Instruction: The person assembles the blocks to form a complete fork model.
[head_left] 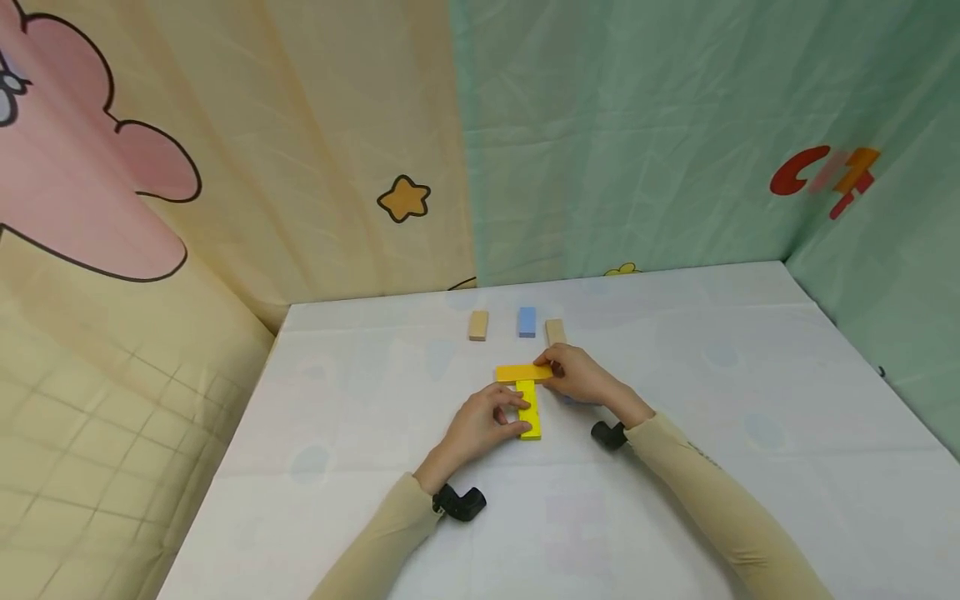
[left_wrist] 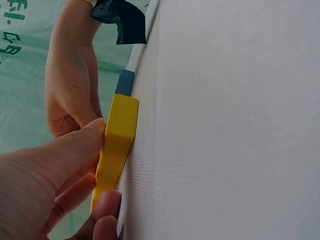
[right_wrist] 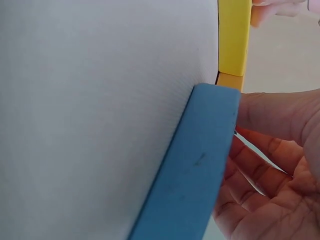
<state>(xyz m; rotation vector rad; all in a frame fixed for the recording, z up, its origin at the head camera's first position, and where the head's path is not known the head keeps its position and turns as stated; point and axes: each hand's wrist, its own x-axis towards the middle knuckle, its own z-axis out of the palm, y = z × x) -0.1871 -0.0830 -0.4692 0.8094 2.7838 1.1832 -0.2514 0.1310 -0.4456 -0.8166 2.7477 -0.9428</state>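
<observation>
Two wooden blocks form a T on the white table: an orange block [head_left: 516, 374] lies crosswise, and a yellow block [head_left: 529, 417] runs from its middle toward the person. My left hand [head_left: 476, 423] pinches the yellow block by its sides, thumb near the close end, as the left wrist view shows with the yellow block [left_wrist: 118, 130] between thumb and fingers. At the orange block's right end, my right hand [head_left: 583, 375] grips it between thumb and fingers. A blue block [right_wrist: 192, 165] lies beside that hand, mostly hidden under it in the head view.
Behind the T lie a tan block [head_left: 478, 326], a light blue block [head_left: 527, 322] and another tan block [head_left: 555, 331], the last close to the right hand's fingers. Patterned curtains [head_left: 360, 125] hang behind the table [head_left: 337, 533] and at its sides.
</observation>
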